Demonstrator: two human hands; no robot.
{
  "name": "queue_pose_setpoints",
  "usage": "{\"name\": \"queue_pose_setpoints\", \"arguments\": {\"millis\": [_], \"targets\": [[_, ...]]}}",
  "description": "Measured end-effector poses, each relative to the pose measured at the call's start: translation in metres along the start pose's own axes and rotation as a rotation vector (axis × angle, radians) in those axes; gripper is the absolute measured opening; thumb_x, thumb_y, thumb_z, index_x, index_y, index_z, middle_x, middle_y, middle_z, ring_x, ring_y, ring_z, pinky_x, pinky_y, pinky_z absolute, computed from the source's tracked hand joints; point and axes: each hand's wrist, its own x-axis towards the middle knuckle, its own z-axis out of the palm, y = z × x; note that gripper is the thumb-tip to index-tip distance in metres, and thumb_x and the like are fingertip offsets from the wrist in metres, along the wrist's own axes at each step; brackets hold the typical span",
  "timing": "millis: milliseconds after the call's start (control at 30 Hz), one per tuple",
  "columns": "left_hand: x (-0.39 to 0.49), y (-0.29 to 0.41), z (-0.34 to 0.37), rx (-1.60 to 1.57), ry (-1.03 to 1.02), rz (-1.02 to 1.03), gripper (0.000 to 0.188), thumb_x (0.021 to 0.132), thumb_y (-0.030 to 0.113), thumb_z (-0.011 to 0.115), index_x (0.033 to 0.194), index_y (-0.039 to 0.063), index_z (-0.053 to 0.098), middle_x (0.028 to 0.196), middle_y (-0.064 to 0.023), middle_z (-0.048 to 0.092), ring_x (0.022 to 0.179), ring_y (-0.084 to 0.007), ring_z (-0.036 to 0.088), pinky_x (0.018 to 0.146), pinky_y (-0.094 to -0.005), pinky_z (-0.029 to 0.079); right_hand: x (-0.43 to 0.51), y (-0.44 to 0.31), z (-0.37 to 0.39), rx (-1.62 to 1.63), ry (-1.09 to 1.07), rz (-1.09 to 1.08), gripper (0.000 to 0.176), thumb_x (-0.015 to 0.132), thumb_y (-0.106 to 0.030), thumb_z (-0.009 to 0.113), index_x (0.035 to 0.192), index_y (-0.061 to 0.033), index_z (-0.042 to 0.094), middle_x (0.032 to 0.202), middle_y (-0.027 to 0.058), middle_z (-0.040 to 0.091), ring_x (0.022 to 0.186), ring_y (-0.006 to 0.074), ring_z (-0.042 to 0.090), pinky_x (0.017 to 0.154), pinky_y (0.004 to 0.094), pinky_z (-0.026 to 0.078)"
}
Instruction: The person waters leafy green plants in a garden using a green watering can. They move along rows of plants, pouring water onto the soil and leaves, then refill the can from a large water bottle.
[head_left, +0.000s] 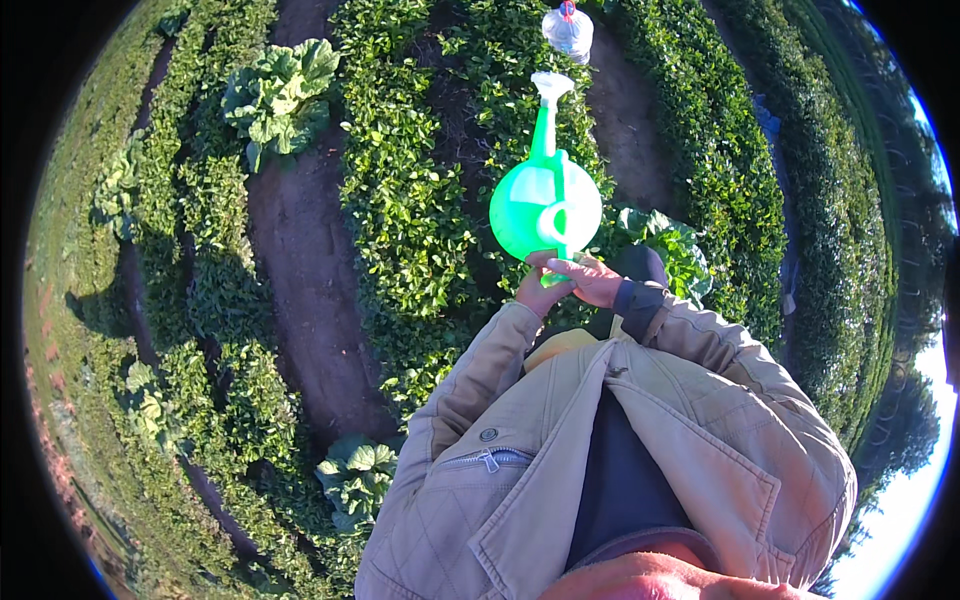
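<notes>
A bright green plastic watering can is held out in front of my body, above a row of leafy plants. Its spout points away from me and ends in a whitish sprinkler rose. Strong sunlight washes out the right side of the can. My left hand and my right hand meet at the near end of its handle, both gripping there. Some fingers are hidden behind the handle and the other hand. Beyond the rose stands a clear plastic jug with a red handle on top.
Dense rows of green plants run on both sides, with bare soil furrows between them. Large cabbage-like plants grow at the upper left, lower left and beside my right wrist. A bluish strip lies along the right furrow.
</notes>
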Motion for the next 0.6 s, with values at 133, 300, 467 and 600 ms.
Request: {"name": "queue_pose_setpoints", "arguments": {"millis": [133, 300, 467, 600], "targets": [[0.009, 0.034, -0.042, -0.058, 0.236, 0.121, 0.073, 0.073, 0.032, 0.083, 0.13, -0.002, 0.053, 0.118, -0.0143, 0.064, 0.108, -0.0227, 0.062, 0.092, -0.0354, 0.049, 0.061, -0.044, 0.034, -0.126, -0.055, 0.102, 0.036, 0.1, -0.028, 0.058, 0.127, -0.0037, 0.062, 0.128, 0.0041, 0.06, 0.116, 0.0145, 0.052, 0.102, 0.0339, 0.041], [0.024, 0.035, -0.094, -0.136, 0.552, 0.087, 0.061, 0.078, 0.027, 0.079, 0.125, -0.003, 0.055, 0.108, -0.0106, 0.068, 0.098, -0.0169, 0.064, 0.084, -0.0316, 0.051, 0.147, -0.058, 0.072, -0.231, -0.132, 0.157, 0.033, 0.1, -0.027, 0.057, 0.12, -0.0012, 0.065, 0.115, 0.0038, 0.064, 0.102, 0.013, 0.058, 0.093, 0.0304, 0.046], [0.005, -0.002, -0.135, -0.118, 0.841, 0.204, 0.047, 0.083, 0.021, 0.073, 0.118, -0.006, 0.058, 0.103, -0.0124, 0.069, 0.092, -0.0178, 0.065, 0.081, -0.0327, 0.051, 0.195, -0.035, 0.114, -0.098, -0.254, 0.339, 0.037, 0.101, -0.032, 0.056, 0.118, -0.0011, 0.064, 0.117, 0.0073, 0.065, 0.107, 0.0163, 0.059, 0.095, 0.0319, 0.048], [-0.018, 0.023, -0.169, 0.137, 0.844, -0.154, 0.042, 0.086, 0.024, 0.07, 0.116, -0.003, 0.061, 0.096, -0.0168, 0.07, 0.088, -0.0214, 0.067, 0.077, -0.0368, 0.051, 0.232, -0.028, 0.133, -0.13, -0.274, 0.428, 0.039, 0.1, -0.035, 0.055, 0.115, -0.0011, 0.065, 0.117, 0.0085, 0.065, 0.111, 0.0192, 0.059, 0.1, 0.0358, 0.045]]}}
